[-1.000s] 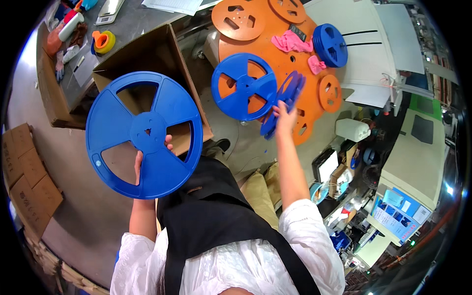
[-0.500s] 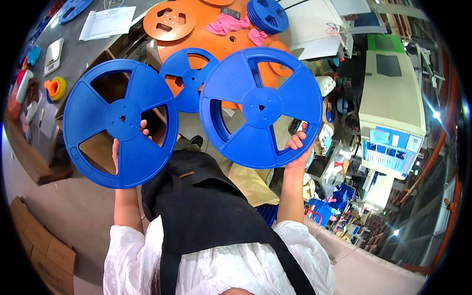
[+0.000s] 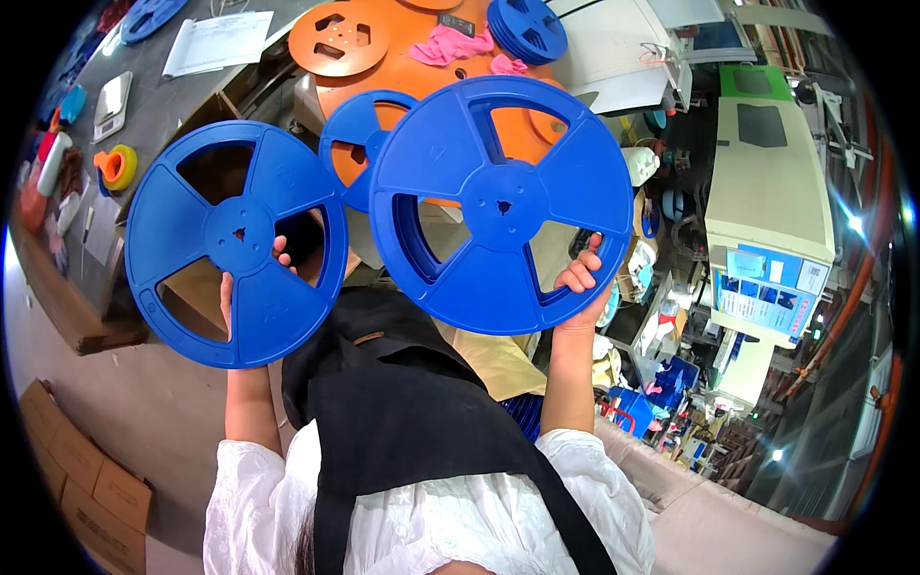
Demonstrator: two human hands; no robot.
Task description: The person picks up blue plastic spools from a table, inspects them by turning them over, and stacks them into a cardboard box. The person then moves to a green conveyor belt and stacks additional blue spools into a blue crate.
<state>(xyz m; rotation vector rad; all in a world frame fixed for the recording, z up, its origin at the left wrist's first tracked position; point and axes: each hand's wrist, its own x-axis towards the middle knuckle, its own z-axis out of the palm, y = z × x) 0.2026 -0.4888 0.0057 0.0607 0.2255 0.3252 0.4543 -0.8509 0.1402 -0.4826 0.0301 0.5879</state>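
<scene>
Head view: round blue left reel [image 3: 251, 230] and right reel [image 3: 522, 196] face the camera.

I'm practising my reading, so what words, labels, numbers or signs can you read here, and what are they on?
No words are clear enough to quote.
White sheets on the grey table: print too small.
Blue-and-white notice on the pale machine: too small.
Brown cardboard: print too blurred.
Left hand's blue reel and right hand's blue reel: raised marks too faint.
</scene>
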